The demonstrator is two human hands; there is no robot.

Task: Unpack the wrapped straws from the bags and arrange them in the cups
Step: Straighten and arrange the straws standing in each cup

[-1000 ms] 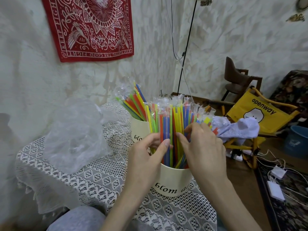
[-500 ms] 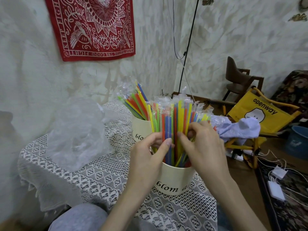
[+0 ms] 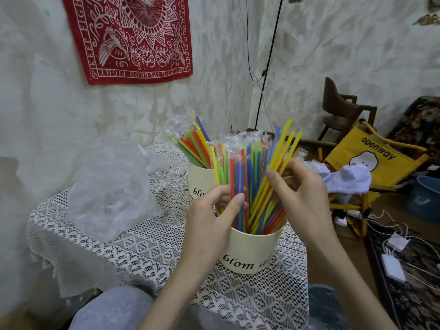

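Note:
Two cream cups stand on the lace-covered table [image 3: 133,246]. The near cup [image 3: 252,253] holds many coloured wrapped straws [image 3: 240,177]; the far cup [image 3: 202,179] holds another bunch of straws [image 3: 192,146] leaning left. My left hand [image 3: 214,217] grips the left part of the near cup's bunch, thumb across the blue and orange straws. My right hand [image 3: 297,194] pinches a group of yellow straws [image 3: 283,148] that tilt to the right, away from the rest.
A crumpled clear plastic bag [image 3: 112,186] lies on the table's left side. To the right are a yellow folding chair [image 3: 371,160] with a white-blue cloth [image 3: 345,179], a dark chair, a blue bucket [image 3: 426,198] and chargers with cables on the floor.
My right hand has pulled several yellow straws sideways so they fan out to the right. My left hand stays on the bunch's left side. The view has shifted slightly.

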